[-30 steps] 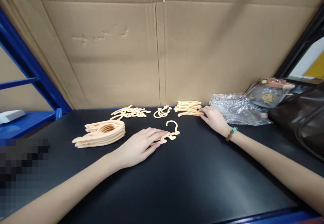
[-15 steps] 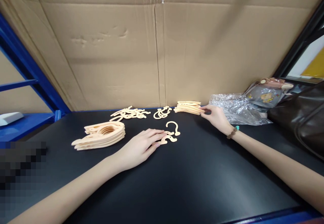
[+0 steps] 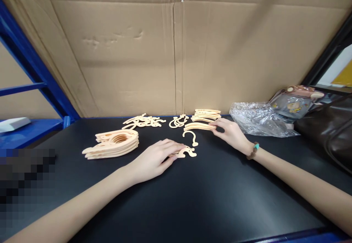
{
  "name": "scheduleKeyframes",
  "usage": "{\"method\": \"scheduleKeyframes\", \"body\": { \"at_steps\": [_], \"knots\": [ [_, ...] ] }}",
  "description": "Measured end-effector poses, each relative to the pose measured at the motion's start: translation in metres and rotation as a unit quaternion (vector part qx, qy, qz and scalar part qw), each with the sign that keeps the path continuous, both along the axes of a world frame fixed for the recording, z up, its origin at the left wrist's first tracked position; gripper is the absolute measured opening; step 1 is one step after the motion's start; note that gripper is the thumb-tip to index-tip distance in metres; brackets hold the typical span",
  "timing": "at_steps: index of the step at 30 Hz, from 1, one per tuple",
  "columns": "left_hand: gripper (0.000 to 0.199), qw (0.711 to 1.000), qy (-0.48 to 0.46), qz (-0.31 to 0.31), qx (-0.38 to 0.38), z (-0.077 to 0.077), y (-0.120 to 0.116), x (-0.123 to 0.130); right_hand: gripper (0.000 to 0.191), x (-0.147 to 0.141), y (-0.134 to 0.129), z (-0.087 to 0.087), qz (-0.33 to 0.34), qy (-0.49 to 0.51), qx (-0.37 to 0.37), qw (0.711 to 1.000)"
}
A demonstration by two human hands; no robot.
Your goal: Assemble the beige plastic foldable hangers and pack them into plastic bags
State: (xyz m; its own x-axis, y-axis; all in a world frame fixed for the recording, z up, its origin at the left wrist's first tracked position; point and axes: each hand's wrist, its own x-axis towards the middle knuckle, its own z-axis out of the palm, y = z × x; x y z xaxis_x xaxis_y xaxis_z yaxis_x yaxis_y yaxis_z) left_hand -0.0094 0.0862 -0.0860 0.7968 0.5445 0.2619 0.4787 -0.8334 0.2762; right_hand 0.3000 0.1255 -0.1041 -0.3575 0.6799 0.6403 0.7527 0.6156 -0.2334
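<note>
My left hand (image 3: 159, 158) lies low over the black table, its fingertips closed on small cream curved plastic pieces (image 3: 189, 152); how many is hidden. Just beyond them is a single cream hanger hook (image 3: 194, 137). To the right, my right hand (image 3: 231, 131) pinches the right end of a slim, curved cream hanger arm (image 3: 199, 126). The arm is in front of a stack of similar hanger arms (image 3: 206, 114). Several more hooks (image 3: 178, 121) sit at the back middle, left of that stack.
A stack of cream folded hangers (image 3: 112, 146) rests on the left, with a heap of small cream parts (image 3: 145, 121) behind it. Crumpled clear plastic (image 3: 255, 120), a water bottle (image 3: 294, 103) and a dark bag (image 3: 327, 122) crowd the right. A cardboard wall (image 3: 123, 70) closes the back.
The right hand has drawn a hanger arm away from the stack, towards me and to the left. My left hand stays at the small curved pieces. The view has shifted slightly.
</note>
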Motion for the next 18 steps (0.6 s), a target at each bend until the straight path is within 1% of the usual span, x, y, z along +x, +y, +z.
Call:
{"method": "scheduleKeyframes", "body": {
  "at_steps": [4, 7, 9, 11, 14, 16, 18],
  "knots": [
    [0.038, 1.000, 0.008, -0.018, 0.014, 0.002, -0.003, 0.001, 0.019, -0.001, -0.001, 0.002, 0.043, -0.031, -0.033, 0.998],
    [0.037, 0.999, 0.008, -0.025, 0.027, 0.003, -0.004, 0.001, 0.020, -0.005, -0.005, 0.004, 0.061, -0.036, -0.053, 0.996],
    [0.039, 0.999, 0.013, -0.017, 0.035, 0.004, -0.004, 0.001, 0.021, -0.010, -0.009, 0.006, 0.075, -0.024, -0.079, 0.994],
    [0.038, 0.999, 0.020, -0.010, 0.040, 0.004, -0.004, 0.001, 0.022, -0.016, -0.016, 0.007, 0.098, -0.002, -0.119, 0.988],
    [0.034, 0.999, 0.029, -0.022, 0.035, 0.007, -0.005, 0.002, 0.023, -0.028, -0.027, 0.009, 0.132, 0.045, -0.178, 0.974],
    [0.032, 0.998, 0.030, -0.026, 0.037, 0.008, -0.005, 0.003, 0.024, -0.034, -0.032, 0.010, 0.136, 0.070, -0.195, 0.969],
    [0.031, 0.998, 0.031, -0.023, 0.045, 0.009, -0.006, 0.004, 0.024, -0.037, -0.034, 0.009, 0.125, 0.077, -0.187, 0.971]
  ]
}}
